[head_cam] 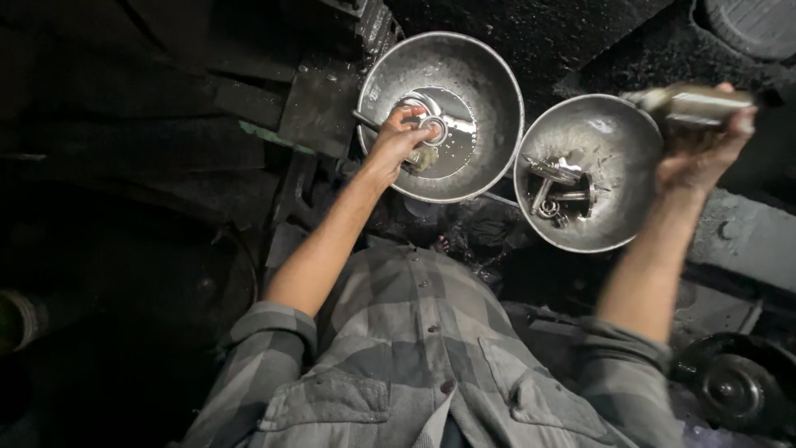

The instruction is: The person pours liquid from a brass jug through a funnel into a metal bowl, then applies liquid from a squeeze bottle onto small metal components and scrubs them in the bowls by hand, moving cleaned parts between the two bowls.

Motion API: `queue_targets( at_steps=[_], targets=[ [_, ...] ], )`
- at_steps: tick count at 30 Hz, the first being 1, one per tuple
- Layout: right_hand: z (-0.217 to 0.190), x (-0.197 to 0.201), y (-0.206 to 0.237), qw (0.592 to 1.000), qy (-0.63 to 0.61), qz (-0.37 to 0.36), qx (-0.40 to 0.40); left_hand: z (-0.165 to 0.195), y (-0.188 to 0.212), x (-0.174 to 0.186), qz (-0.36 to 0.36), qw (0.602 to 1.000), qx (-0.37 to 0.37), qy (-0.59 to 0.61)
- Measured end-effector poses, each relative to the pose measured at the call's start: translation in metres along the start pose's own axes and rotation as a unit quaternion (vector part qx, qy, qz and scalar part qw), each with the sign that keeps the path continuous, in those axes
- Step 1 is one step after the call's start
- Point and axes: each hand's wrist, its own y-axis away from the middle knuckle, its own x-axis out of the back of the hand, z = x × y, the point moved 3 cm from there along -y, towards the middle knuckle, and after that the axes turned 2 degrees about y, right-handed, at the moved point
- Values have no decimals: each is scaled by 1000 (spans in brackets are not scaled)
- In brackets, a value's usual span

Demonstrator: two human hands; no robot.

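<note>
Head view: left bowl [390, 75] holds liquid, right bowl [609, 137] metal parts [560, 187].

Metal parts [557, 189] crowd the right bowl [580, 124]; its upper half lies open.

Two round bowls of dull grey metal: left bowl [497, 75] wet, glossy at bottom; right bowl [613, 133] matt, scuffed. Small shiny steel ring [434, 129] under left hand [398, 141]. Smooth metal cylinder [696, 104] in right hand [705, 153]. Soft grey checked cloth shirt [414, 348]. Rough, grimy black floor [531, 33].
</note>
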Motion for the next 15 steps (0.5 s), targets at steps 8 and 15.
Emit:
queue_targets(
  at_steps=[8,15],
  targets=[
    [37,-151,-13,904,-411,109,-40,-13,3,-33,-24,998,40,-43],
    [38,-225,44,987,-127,80,-49,-30,0,-36,-23,996,50,-69]
  ],
)
